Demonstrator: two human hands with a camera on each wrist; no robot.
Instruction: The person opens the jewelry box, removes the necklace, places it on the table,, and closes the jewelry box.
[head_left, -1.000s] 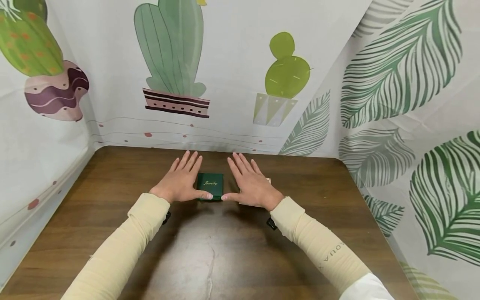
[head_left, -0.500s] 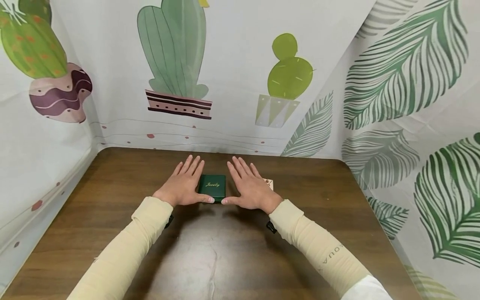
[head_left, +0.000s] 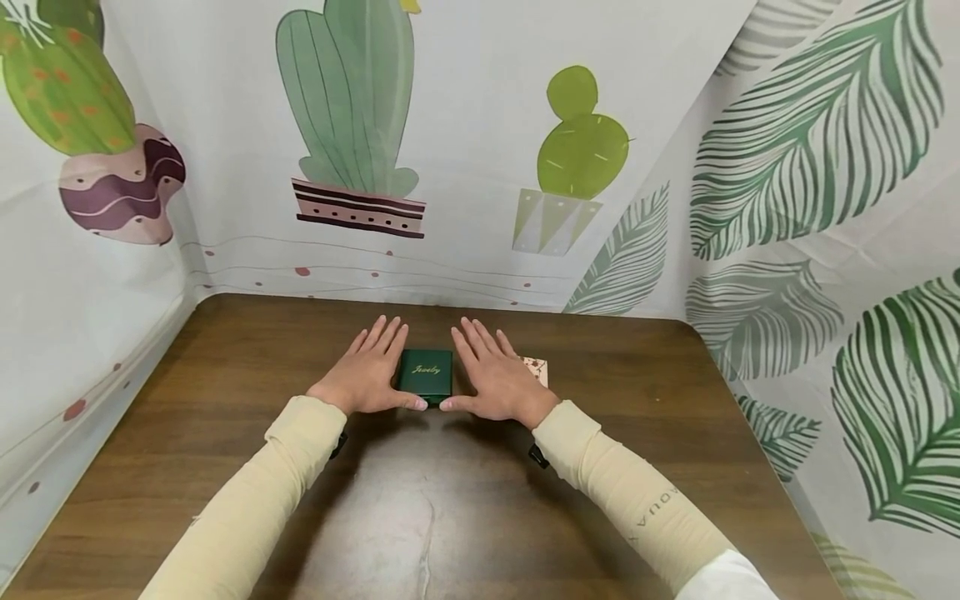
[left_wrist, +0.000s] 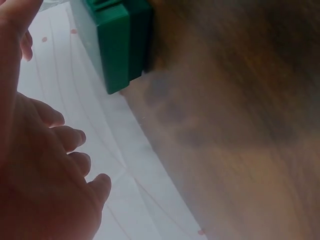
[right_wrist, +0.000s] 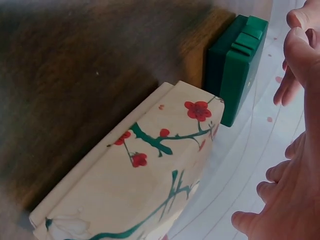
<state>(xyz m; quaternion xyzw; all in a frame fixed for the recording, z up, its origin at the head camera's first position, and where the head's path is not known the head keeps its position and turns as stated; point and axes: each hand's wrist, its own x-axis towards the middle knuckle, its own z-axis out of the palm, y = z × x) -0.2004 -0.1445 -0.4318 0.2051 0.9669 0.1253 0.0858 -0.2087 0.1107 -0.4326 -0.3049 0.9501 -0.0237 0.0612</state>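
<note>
A small dark green jewelry box (head_left: 426, 373) with gold "Jewelry" lettering sits on the table between the two hands. Its bow-like ribbon shows on the front side in the right wrist view. My left hand (head_left: 365, 375) hovers at the box's left, fingers straight, thumb reaching over its front edge. On the other side my right hand (head_left: 495, 379) is spread the same way, its thumb tip close to the left one. Under the right hand stands a cream box with red flowers and green branches (right_wrist: 150, 160), mostly covered in the head view. Neither hand grips anything.
The brown wooden table (head_left: 420, 517) has rounded back corners and meets a white cloth backdrop (head_left: 472, 125) printed with cacti and leaves. The cloth also rises along the left and right sides. A dark wrist strap (head_left: 538, 455) shows below the right sleeve.
Both hands stay spread with only a slight drift; the right hand has shifted a little left, exposing more of the flowered box. Neither box has visibly moved on the table.
</note>
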